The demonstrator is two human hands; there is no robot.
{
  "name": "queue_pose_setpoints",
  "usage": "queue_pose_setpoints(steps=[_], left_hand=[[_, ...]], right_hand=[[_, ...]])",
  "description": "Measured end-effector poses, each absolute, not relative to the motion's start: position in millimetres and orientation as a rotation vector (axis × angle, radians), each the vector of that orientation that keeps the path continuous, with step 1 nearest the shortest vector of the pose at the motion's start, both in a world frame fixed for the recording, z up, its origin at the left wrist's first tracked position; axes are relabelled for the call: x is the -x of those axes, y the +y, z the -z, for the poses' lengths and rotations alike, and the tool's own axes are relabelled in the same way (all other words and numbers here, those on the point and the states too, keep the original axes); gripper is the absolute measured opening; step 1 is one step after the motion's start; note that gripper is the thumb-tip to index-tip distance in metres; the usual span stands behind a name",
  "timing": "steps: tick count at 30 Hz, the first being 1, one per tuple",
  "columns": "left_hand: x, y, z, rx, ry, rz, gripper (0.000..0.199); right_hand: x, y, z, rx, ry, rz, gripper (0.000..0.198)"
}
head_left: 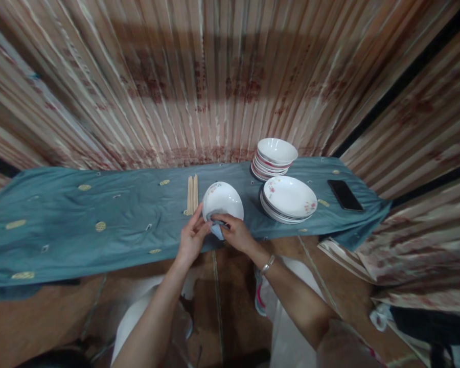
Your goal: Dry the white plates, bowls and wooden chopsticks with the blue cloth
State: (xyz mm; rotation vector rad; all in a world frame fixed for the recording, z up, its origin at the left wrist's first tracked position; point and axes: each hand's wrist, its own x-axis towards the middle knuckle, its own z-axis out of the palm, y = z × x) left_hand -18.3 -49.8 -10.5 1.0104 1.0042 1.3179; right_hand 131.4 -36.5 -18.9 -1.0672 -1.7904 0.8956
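Bowl (232, 198), white with a little floral marking, sits between both hands near the front edge of the teal tablecloth (122, 220), just right of the chopsticks (192, 197); whether its base touches the tablecloth cannot be told. The left hand (191, 237) pinches its left side between fingers and thumb, and the right hand (235, 232) grips a pale blue cloth (216, 231), bunched against the near rim.

Toward the wearer, the tablecloth ends shortly below the bowl, and both wrists cross that edge. A narrow strip of fabric separates the bowl from the plate stack (289, 199) on the right, while a broad stretch runs left from the chopsticks to the far end.

The bowl's hollow faces up and toward the wearer; its rim looks round, with little to mark one long axis. The chopsticks lie side by side, lengthwise from back to front.

Behind the plate stack stands the bowl stack (277, 153), near the back edge. Farther right, a dark phone (345, 194) lies slantwise. A bracelet (267, 265) circles the right wrist. Patterned curtains (214, 92) hang behind, along the back edge.
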Motion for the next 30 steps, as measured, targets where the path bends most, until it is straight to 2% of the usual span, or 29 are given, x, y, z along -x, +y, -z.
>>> queue_pose_setpoints(steps=[4,10,22,30], left_hand=[[17.5,-50.2,6.7,-1.035,1.015,-1.303,0.081],[17.5,-50.8,1.1,-1.078,1.029,-1.263,0.08],[7.5,-58.8,-0.7,-1.139,1.007,-1.265,0.066],[7.0,-62.3,-1.9,-1.11,1.012,-1.269,0.072]], right_hand=[[-124.2,-34.3,12.7,0.981,-1.812,-0.84,0.035],[-117.4,-31.3,2.2,1.041,-1.865,-0.573,0.054],[-129.1,4.7,-13.0,1.329,-1.853,-0.17,0.041],[-155.3,31.3,9.8,1.503,-1.773,-0.097,0.036]])
